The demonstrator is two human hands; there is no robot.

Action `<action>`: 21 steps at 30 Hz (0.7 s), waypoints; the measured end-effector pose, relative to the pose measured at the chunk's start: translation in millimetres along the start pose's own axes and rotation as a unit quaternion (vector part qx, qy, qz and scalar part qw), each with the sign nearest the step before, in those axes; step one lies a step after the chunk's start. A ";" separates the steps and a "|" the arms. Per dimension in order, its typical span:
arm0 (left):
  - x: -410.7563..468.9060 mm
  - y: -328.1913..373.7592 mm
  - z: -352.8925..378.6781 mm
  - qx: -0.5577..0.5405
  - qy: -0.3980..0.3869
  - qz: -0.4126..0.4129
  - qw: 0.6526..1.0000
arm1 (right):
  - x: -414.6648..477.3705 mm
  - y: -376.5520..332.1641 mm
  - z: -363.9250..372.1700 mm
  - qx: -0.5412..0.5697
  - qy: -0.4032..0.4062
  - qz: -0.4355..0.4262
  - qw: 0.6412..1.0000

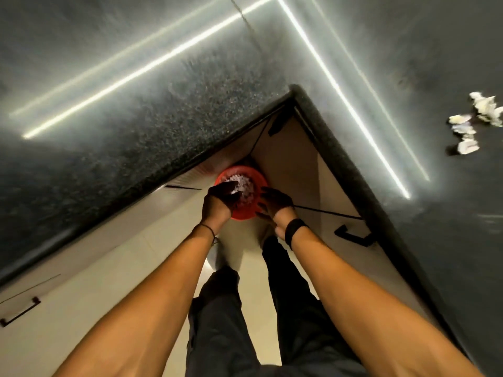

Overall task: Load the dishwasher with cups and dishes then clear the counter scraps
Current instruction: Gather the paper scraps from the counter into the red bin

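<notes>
Dark worktop (pixel 190 104): scraps (pixel 473 123) remain. Left hand (pixel 221 198) grips paper, right hand (pixel 275 202) spread; drop yours inside bin (pixel 239 191).

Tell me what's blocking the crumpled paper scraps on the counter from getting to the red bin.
Nothing visible lies on the dark counter around the paper scraps. The red bin sits on the floor in the corner below, with both hands at its mouth, left hand and right hand.

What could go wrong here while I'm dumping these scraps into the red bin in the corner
The red bin looks heaped with paper, so the scrap in your left hand may spill onto the floor. Crumpled scraps on the counter are not yet cleared and could be forgotten.
</notes>
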State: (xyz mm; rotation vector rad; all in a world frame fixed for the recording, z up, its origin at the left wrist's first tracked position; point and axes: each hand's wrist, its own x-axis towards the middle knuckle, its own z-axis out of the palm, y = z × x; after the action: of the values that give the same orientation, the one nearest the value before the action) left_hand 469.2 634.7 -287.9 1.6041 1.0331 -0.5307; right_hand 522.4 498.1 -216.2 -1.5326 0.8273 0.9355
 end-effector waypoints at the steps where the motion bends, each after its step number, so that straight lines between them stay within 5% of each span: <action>1: -12.0 5.7 -2.4 0.020 -0.006 0.043 0.999 | -8.9 2.0 -1.6 -0.005 -0.008 -0.003 1.000; 6: -107.7 62.1 -27.1 0.007 -0.033 0.125 0.992 | -102.5 -26.0 -21.4 0.009 -0.027 -0.032 0.999; 10: -177.2 95.0 -47.6 0.042 -0.047 0.228 0.972 | -166.2 -44.1 -44.0 -0.032 -0.071 -0.147 0.986; 15: -228.3 146.6 -50.7 0.208 0.017 0.413 0.886 | -227.6 -65.5 -91.1 -0.069 -0.095 -0.283 0.952; 21: -241.7 225.5 -2.1 0.221 -0.050 0.559 0.798 | -246.4 -77.7 -177.7 -0.080 0.078 -0.434 0.894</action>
State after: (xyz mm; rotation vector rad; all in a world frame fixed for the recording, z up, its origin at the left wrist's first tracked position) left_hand 532.1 549.3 25.2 2.2260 -0.2660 -0.0057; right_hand 504.8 338.5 53.3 -1.8785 0.0995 0.2138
